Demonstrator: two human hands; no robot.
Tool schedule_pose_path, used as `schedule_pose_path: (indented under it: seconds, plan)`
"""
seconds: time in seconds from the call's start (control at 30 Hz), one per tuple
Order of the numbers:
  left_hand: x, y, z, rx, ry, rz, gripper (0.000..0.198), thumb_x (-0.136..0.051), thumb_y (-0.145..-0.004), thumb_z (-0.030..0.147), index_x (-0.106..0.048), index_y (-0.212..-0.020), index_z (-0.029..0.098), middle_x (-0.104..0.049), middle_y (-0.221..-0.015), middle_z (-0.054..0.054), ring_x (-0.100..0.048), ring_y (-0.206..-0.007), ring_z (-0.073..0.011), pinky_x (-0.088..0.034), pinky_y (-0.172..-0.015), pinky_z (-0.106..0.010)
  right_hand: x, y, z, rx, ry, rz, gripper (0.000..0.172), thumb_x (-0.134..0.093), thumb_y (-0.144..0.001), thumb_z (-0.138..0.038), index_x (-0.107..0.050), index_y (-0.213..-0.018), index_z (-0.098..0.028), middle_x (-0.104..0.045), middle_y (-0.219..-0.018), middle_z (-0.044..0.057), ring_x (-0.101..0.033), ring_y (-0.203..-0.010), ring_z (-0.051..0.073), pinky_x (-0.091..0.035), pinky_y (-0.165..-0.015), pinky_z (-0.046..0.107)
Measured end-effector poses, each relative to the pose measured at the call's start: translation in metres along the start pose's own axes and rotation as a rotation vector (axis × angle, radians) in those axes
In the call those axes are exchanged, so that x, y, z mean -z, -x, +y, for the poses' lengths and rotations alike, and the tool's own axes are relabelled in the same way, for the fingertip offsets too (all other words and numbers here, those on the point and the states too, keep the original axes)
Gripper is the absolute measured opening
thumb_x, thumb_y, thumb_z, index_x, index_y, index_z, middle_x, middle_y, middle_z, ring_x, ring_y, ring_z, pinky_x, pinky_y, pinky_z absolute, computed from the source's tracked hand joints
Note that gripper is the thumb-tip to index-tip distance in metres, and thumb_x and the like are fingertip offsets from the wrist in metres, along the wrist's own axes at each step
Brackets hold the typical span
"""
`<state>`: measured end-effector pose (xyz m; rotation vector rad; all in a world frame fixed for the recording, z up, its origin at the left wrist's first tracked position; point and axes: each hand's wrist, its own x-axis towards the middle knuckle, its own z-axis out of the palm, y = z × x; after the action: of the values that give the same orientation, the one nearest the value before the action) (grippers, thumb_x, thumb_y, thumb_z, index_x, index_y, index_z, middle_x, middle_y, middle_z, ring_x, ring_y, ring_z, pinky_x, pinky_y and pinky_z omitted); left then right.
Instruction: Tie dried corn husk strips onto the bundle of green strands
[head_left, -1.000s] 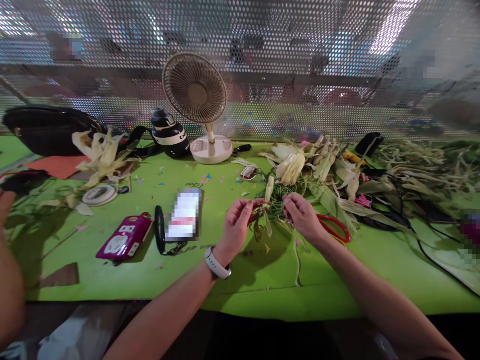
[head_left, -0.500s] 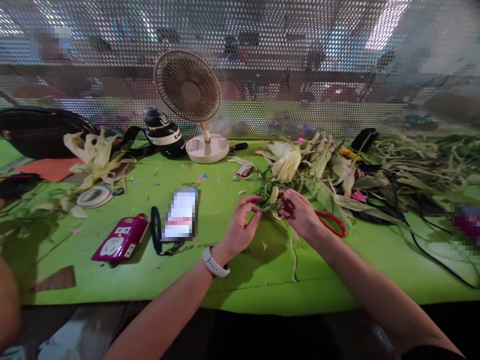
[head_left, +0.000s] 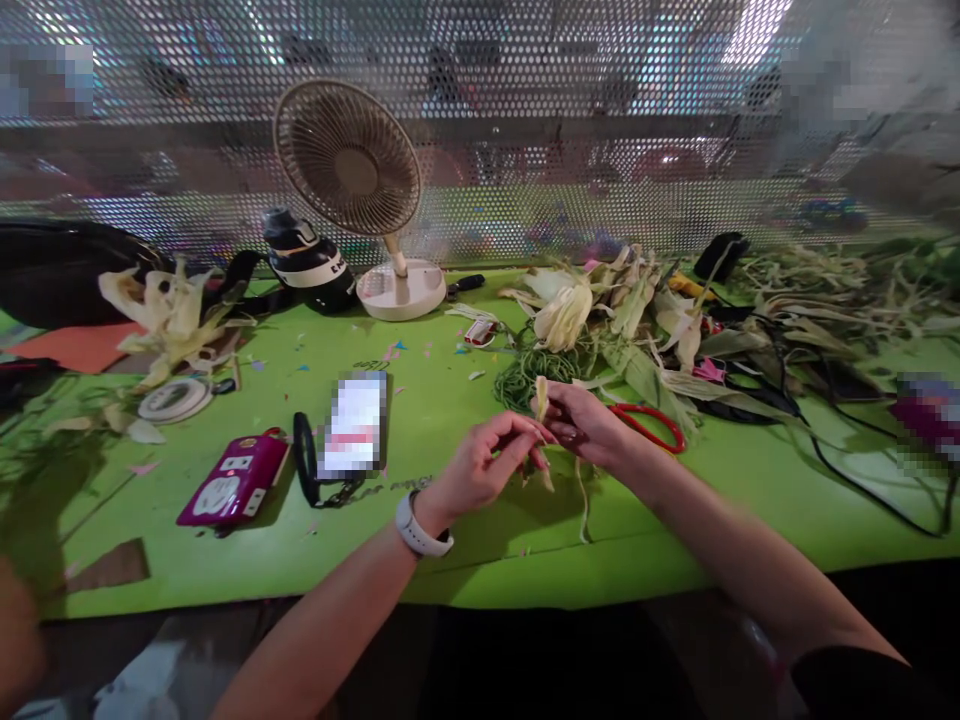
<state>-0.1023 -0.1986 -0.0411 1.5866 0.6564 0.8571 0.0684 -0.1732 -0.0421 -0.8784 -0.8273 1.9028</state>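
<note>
Between the thumb and fingers of my right hand point(head_left: 589, 425) is a small folded piece of pale corn husk point(head_left: 541, 397), its tip pointing up. My left hand point(head_left: 487, 465), with a white band on the wrist, is closed in a pinch at the lower end of the same piece; the fingertips of both hands meet there. Just behind my hands lies a tangle of thin green string point(head_left: 517, 378). A red loop handle point(head_left: 664, 430) rests by my right wrist. Beyond the string sits a bunch of cream husks point(head_left: 562, 315).
A fan point(head_left: 401, 290) and black bottle point(head_left: 311, 265) stand at the back before a perforated metal screen. To the left lie a phone point(head_left: 351, 425), a purple power bank point(head_left: 234, 480), a tape roll point(head_left: 174, 400) and a husk flower point(head_left: 169, 310). Loose husks and black cable point(head_left: 862, 500) cover the right.
My left hand has moved right and closed its fingers at the husk piece. The right hand holds the husk more upright, and the green string shows more. The view has shifted slightly.
</note>
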Motion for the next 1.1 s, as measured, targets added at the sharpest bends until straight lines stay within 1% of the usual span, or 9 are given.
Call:
schedule_pose_path:
  seconds: [0.07, 0.13, 0.27, 0.47, 0.6, 0.73, 0.83, 0.93, 1.1]
  plan:
    - [0.005, -0.004, 0.0, 0.123, 0.08, 0.074, 0.018, -0.054, -0.088, 0.03, -0.061, -0.088, 0.013, -0.066, -0.073, -0.004, -0.062, -0.065, -0.011, -0.044, -0.057, -0.021, 0.002, -0.001, -0.002, 0.017, 0.012, -0.007, 0.028, -0.06, -0.077, -0.028, -0.039, -0.061, -0.018, -0.04, -0.048, -0.01, -0.027, -0.031, 0.001, -0.014, -0.033, 0.016]
    - [0.01, -0.008, -0.001, 0.219, 0.15, 0.112, 0.019, -0.059, -0.084, 0.031, -0.062, -0.083, 0.012, -0.064, -0.064, -0.002, -0.058, -0.059, -0.0093, -0.041, -0.055, -0.02, 0.003, -0.001, -0.003, 0.033, 0.029, -0.015, 0.03, -0.061, -0.077, -0.029, -0.037, -0.061, -0.018, -0.04, -0.049, -0.01, -0.028, -0.031, 0.0, -0.014, -0.034, 0.016]
    - [0.018, -0.012, -0.004, 0.307, 0.279, 0.102, 0.019, -0.066, -0.078, 0.031, -0.063, -0.078, 0.012, -0.064, -0.066, -0.001, -0.056, -0.054, -0.0074, -0.039, -0.054, -0.02, 0.006, -0.002, -0.003, 0.044, 0.07, -0.015, 0.032, -0.062, -0.077, -0.031, -0.037, -0.062, -0.018, -0.041, -0.049, -0.01, -0.03, -0.032, 0.0, -0.017, -0.036, 0.016]
    - [0.021, -0.012, -0.01, 0.309, 0.29, 0.087, 0.019, -0.067, -0.076, 0.03, -0.062, -0.075, 0.012, -0.063, -0.07, -0.001, -0.054, -0.053, -0.0069, -0.043, -0.058, -0.022, 0.012, -0.007, 0.004, 0.039, 0.121, 0.039, 0.033, -0.063, -0.075, -0.032, -0.037, -0.061, -0.019, -0.039, -0.048, -0.01, -0.03, -0.033, 0.001, -0.017, -0.036, 0.017]
    - [0.019, -0.014, -0.015, 0.256, 0.222, 0.079, 0.02, -0.066, -0.079, 0.033, -0.065, -0.079, 0.013, -0.065, -0.074, -0.001, -0.06, -0.065, -0.0091, -0.046, -0.068, -0.023, 0.013, -0.011, 0.011, 0.083, 0.173, 0.072, 0.029, -0.062, -0.075, -0.034, -0.043, -0.059, -0.018, -0.049, -0.051, -0.006, -0.042, -0.039, 0.005, -0.028, -0.039, 0.02]
    - [0.018, -0.017, -0.025, 0.249, 0.175, 0.173, 0.023, -0.069, -0.074, 0.037, -0.068, -0.08, 0.014, -0.067, -0.074, -0.001, -0.059, -0.067, -0.0095, -0.047, -0.068, -0.023, 0.012, -0.011, 0.009, 0.129, 0.111, 0.064, 0.023, -0.06, -0.075, -0.034, -0.048, -0.063, -0.019, -0.054, -0.054, -0.005, -0.049, -0.044, 0.008, -0.038, -0.046, 0.022]
    - [0.02, -0.019, -0.03, 0.273, 0.221, 0.249, 0.026, -0.075, -0.068, 0.036, -0.07, -0.083, 0.014, -0.069, -0.077, -0.002, -0.06, -0.068, -0.0098, -0.049, -0.071, -0.024, 0.01, -0.008, 0.005, 0.151, 0.089, 0.068, 0.028, -0.058, -0.079, -0.043, -0.047, -0.066, -0.02, -0.05, -0.051, -0.006, -0.048, -0.044, 0.009, -0.039, -0.045, 0.022]
    - [0.021, -0.019, -0.03, 0.275, 0.268, 0.257, 0.028, -0.08, -0.062, 0.03, -0.069, -0.083, 0.014, -0.069, -0.08, -0.002, -0.061, -0.071, -0.0095, -0.05, -0.074, -0.025, 0.008, -0.004, 0.005, 0.255, 0.232, 0.049, 0.033, -0.056, -0.082, -0.048, -0.047, -0.066, -0.02, -0.047, -0.049, -0.006, -0.045, -0.041, 0.009, -0.035, -0.04, 0.021]
    - [0.02, -0.017, -0.026, 0.27, 0.244, 0.215, 0.032, -0.081, -0.06, 0.027, -0.067, -0.085, 0.012, -0.068, -0.081, -0.003, -0.062, -0.073, -0.0107, -0.051, -0.074, -0.028, 0.007, 0.002, 0.006, 0.379, 0.526, 0.014, 0.036, -0.051, -0.087, -0.048, -0.046, -0.066, -0.02, -0.046, -0.05, -0.006, -0.043, -0.041, 0.008, -0.038, -0.041, 0.021]
